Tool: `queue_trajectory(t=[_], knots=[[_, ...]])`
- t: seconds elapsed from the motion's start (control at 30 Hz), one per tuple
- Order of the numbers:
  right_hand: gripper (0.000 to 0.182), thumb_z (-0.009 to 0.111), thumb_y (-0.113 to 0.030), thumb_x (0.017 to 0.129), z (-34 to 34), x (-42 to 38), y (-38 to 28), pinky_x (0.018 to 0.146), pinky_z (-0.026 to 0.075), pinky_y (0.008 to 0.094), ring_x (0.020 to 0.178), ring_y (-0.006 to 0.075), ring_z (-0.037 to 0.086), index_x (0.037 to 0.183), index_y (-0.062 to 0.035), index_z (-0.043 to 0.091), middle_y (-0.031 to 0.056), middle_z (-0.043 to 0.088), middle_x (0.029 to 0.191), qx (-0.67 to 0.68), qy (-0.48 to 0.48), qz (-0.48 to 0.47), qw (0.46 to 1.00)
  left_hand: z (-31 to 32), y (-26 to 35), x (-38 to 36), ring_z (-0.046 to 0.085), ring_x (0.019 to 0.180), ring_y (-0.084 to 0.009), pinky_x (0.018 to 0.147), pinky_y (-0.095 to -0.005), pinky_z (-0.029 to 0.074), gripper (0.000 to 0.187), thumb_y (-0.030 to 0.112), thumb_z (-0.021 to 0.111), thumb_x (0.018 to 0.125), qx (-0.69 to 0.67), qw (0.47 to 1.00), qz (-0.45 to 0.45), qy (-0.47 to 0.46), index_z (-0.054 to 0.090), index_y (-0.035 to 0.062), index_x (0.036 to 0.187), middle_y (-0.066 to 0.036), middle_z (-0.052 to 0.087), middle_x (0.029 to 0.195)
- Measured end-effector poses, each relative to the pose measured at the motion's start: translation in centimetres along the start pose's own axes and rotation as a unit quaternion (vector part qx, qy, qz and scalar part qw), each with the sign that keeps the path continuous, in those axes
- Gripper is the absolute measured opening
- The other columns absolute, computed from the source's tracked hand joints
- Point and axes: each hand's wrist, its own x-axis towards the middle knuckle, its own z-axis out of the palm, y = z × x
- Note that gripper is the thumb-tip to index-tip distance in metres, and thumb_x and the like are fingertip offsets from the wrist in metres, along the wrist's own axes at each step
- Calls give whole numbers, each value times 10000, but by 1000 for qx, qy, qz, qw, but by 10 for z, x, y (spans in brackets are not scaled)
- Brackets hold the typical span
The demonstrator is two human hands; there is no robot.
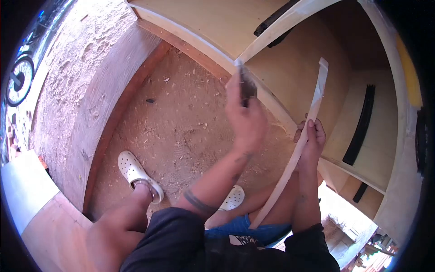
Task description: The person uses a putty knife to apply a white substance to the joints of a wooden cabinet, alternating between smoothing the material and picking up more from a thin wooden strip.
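Observation:
My left hand (248, 120), blurred by motion, is closed around a small dark hand tool (247, 86) with a pale tip. Its exact kind is too smeared to make out. The tip lies at the corner of the wooden cabinet (276, 106), where the frame pieces meet; contact cannot be told. My right hand (312, 136) grips a long, thin, pale wooden strip (290, 167) near its middle, thumb on top. The strip's upper end bears whitish marks and points into the cabinet opening. Its lower end reaches over my thigh in blue shorts.
Black strips (360, 124) are fixed on the cabinet's inner panels. A curved wooden board (122, 109) borders the dusty ground (181, 118) on the left. My feet wear white clogs (133, 170). A bicycle wheel (20, 81) shows at far left, near a light panel (29, 190).

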Motion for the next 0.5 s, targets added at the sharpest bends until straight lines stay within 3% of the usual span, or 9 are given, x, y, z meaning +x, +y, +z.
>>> queue_trajectory(t=[0.13,0.17,0.27,0.37,0.47,0.5], knots=[[160,533,-188,911,-8,4,9,448,428,224,501,107,518,936,-30,530,65,575,699,6,-7,-9,1000,-15,-6,19,557,956,-166,838,-275,446,536,-126,373,725,-165,948,-268,-42,452,-78,1253,-106,565,1052],[166,535,-191,910,-8,3,8,447,427,223,504,106,518,945,-30,530,65,575,700,6,-6,-9,1000,-12,-6,23,564,914,-137,795,-241,450,530,-128,377,725,-164,943,-282,-66,468,-73,1245,-90,584,1018],[179,540,-196,906,-4,-3,2,448,427,220,507,104,519,967,-27,534,66,576,700,1,-9,-17,1000,-5,-5,17,564,845,-114,743,-217,451,534,-130,373,720,-113,973,-196,-48,482,-63,1238,-75,586,994],[188,541,-189,906,0,-6,-11,449,426,218,509,105,518,984,-18,537,66,576,704,6,-22,-33,999,-12,6,15,551,832,-121,753,-225,444,544,-134,377,719,-175,960,-214,-40,478,-56,1248,-68,579,975],[196,537,-182,910,2,-17,-14,447,421,217,511,105,518,1001,-8,538,65,576,713,29,-18,-34,999,-8,-4,22,543,890,-169,816,-257,434,549,-123,402,721,-163,960,-218,-61,466,-54,1262,-106,568,1012],[200,535,-180,911,4,-19,-15,447,419,216,512,105,518,1007,-5,538,65,576,716,37,-21,-35,999,-5,-9,22,535,916,-192,828,-273,431,551,-115,416,723,-119,975,-179,-62,452,-59,1270,-128,547,1041]])
